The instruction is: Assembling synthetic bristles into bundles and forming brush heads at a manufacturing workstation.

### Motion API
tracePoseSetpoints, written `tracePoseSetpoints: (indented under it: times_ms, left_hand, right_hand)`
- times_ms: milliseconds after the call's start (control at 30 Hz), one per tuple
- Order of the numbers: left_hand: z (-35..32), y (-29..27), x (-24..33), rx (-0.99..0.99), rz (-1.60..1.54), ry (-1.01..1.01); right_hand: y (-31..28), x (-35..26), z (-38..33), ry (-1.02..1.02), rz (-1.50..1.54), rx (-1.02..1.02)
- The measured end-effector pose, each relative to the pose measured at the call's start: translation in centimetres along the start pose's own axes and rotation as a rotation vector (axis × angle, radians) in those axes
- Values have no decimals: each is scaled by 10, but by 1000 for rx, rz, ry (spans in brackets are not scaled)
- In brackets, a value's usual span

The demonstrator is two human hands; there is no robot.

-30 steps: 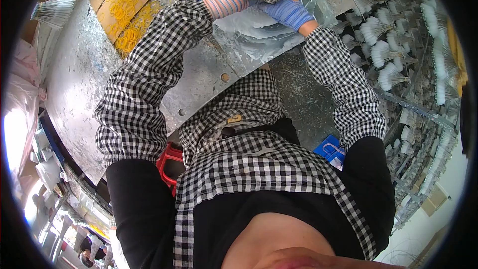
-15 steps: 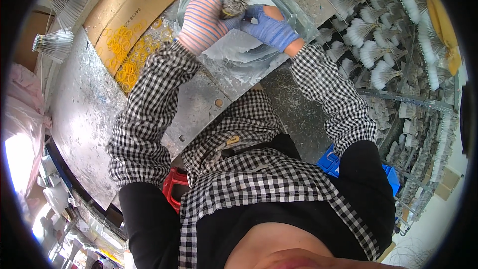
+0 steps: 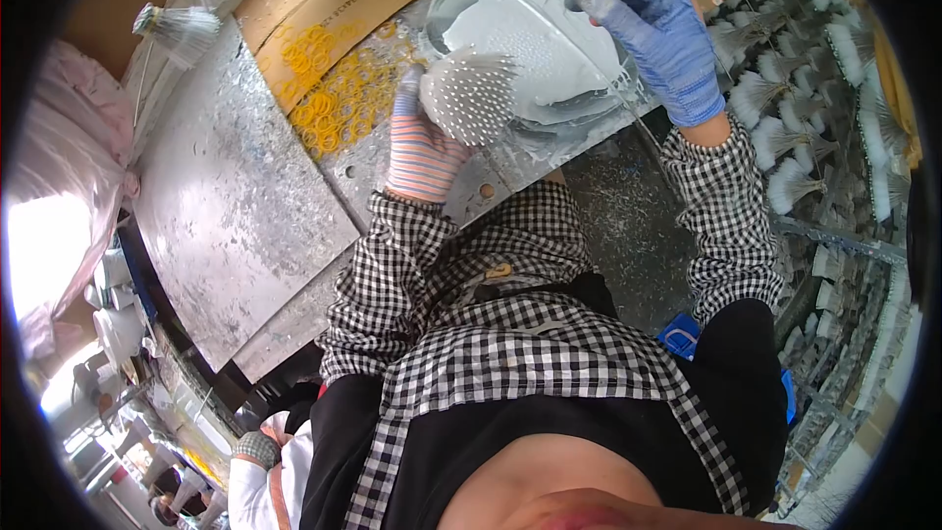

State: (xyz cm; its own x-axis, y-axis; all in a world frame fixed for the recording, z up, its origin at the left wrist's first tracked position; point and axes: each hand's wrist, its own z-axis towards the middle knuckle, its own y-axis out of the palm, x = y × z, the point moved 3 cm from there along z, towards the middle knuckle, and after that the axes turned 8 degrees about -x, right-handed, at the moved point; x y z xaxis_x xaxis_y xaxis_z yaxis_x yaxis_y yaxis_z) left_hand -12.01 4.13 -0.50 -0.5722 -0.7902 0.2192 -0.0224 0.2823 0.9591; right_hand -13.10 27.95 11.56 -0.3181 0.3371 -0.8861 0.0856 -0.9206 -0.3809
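My left hand (image 3: 427, 137), in a pink-and-grey striped glove, is closed around a bundle of thin wires (image 3: 469, 103). The wires fan out, and their many tips carry white dots. Just beyond the bundle, thick white paste (image 3: 559, 44) lies spread on a flat plate, with rows of small dot marks in its surface. My right hand (image 3: 672, 44), in a blue glove, is raised over the right side of the paste. Its fingers are bent and apart from the thumb, and I see nothing in them.
Yellow rubber bands (image 3: 324, 123) lie loose beside cardboard sheets (image 3: 383, 5) at the far left of the metal table (image 3: 226, 206). White-tipped wire bundles (image 3: 795, 182) crowd a rack on the right. Another person's gloved hand (image 3: 257, 449) shows at lower left.
My right hand has let go of the bundle and moved right and up. My left hand has drawn the bundle nearer and turned its spread, white-dotted tips into view.
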Motion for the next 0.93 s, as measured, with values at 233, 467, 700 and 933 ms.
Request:
tracePoseSetpoints:
  times_ms: [233,467,700,933]
  left_hand:
    - [-10,-12,-5,93,46,0]
    - [-11,-2,-2,22,150,-10]
    - [-7,1,6,-31,368,25]
    - [-9,12,11,-43,621,-4]
  right_hand:
    - [43,-5,24,-28,-225,-243]
    - [71,-3,30,-16,-332,-421]
    - [85,16,22,164,-291,-636]
    - [80,37,9,175,30,-662]
